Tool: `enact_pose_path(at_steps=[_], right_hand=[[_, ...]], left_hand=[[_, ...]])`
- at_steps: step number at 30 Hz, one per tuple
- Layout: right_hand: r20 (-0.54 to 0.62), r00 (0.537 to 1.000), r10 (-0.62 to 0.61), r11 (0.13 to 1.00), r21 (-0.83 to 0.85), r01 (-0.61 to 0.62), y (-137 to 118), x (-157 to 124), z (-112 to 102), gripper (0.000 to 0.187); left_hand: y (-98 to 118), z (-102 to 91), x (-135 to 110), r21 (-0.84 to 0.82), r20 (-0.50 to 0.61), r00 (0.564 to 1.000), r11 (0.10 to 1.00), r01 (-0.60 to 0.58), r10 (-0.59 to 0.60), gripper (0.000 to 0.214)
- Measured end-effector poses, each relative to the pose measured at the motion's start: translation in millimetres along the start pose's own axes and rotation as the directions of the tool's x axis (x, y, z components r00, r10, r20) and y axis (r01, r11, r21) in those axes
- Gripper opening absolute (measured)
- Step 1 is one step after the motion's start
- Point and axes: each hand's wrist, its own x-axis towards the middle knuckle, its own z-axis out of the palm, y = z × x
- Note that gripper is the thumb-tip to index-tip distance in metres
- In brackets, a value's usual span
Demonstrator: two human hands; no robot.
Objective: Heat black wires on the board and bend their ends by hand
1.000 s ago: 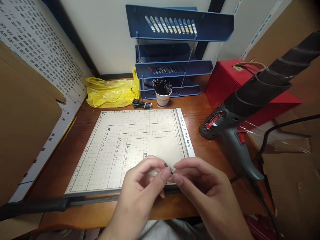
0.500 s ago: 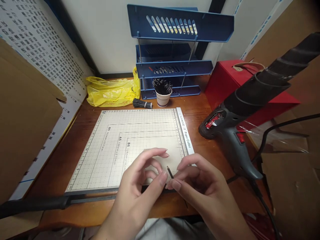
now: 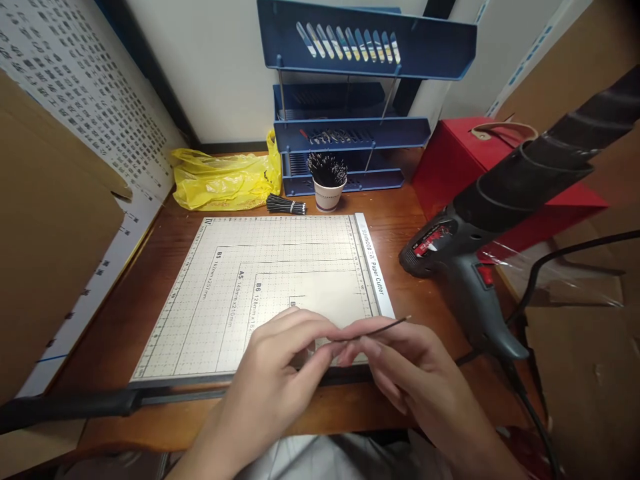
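Observation:
A thin black wire (image 3: 387, 327) with a bare tip lies across my fingers above the near edge of the paper cutter (image 3: 325, 288). My left hand (image 3: 283, 363) is closed, its thumb and forefinger pinching the wire's left part. With thumb and fingers, my right hand (image 3: 425, 370) grips the wire farther along, and the tip sticks out up and to the right. The fingertips of both hands almost meet, hiding the wire's left end.
Behind the cutter stand a paper cup (image 3: 328, 197) full of black wires and a tied wire bundle (image 3: 286, 205). A yellow bag (image 3: 225, 183), a blue tray rack (image 3: 350, 137) and a red box (image 3: 450, 150) line the back. A heat gun (image 3: 475, 293) stands right; the cutter handle (image 3: 75, 408) juts left.
The wire has swung from short and steep to a long slant pointing right. My left fingers have closed onto it, and my right hand has turned. The view has shifted slightly.

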Motion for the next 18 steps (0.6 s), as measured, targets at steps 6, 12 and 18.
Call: enact_pose_path(at_steps=[6, 12, 18], right_hand=[[-0.050, 0.830, -0.556, 0.672, -0.615, 0.413, 4.7, 6.2, -4.2, 0.012], [0.145, 0.825, -0.546, 0.508, -0.726, 0.464, 2.1, 9.7, -13.2, 0.014], [0.149, 0.841, -0.520, 0.473, -0.770, 0.429, -0.5, 9.6, -10.9, 0.017]], left_hand=[[-5.5, 15.7, 2.3, 0.176, -0.069, 0.998, 0.984, 0.001, 0.012, 0.010], [-5.8, 21.5, 3.6, 0.289, -0.074, 0.997, 0.957, 0.016, 0.005, 0.018], [-4.2, 30.7, 8.3, 0.387, -0.087, 0.995, 0.922, -0.010, 0.047, 0.011]])
